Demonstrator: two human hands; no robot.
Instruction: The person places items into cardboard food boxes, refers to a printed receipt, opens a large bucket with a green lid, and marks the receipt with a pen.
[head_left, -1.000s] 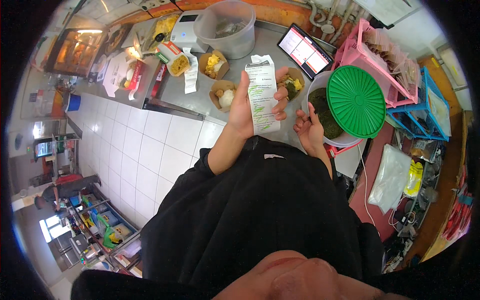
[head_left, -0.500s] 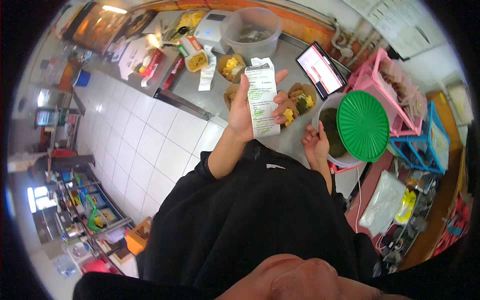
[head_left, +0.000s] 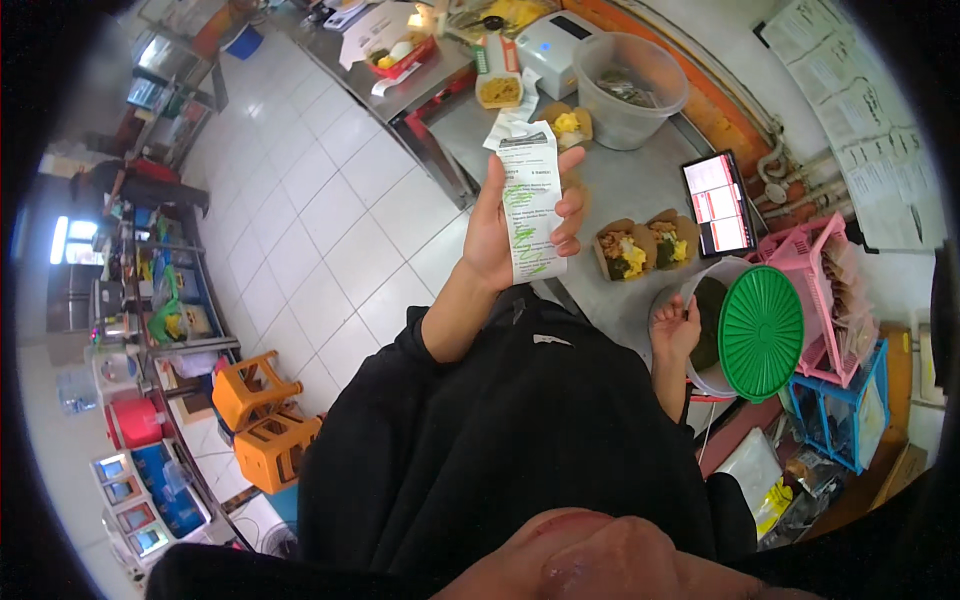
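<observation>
My left hand holds up a long paper receipt with green highlighter strokes, its fingers closed around the edges. Low at the right, my right hand is empty, palm turned up and fingers loosely curled apart from the thumb. It is beside a translucent tub with dark green contents, whose round green lid leans at its right side. Two brown paper food boxes with rice, yellow and green food stand on the metal table. Another food box is partly hidden behind the receipt.
A tablet stands by the wall. Farther back are a large clear tub, a white printer and a small container of yellow food. Pink baskets and a blue rack are at right. Orange stools stand at left.
The view has turned left, so the table and its things appear farther right. My left hand still holds the receipt upright. My right hand stays beside the green-lidded tub.
</observation>
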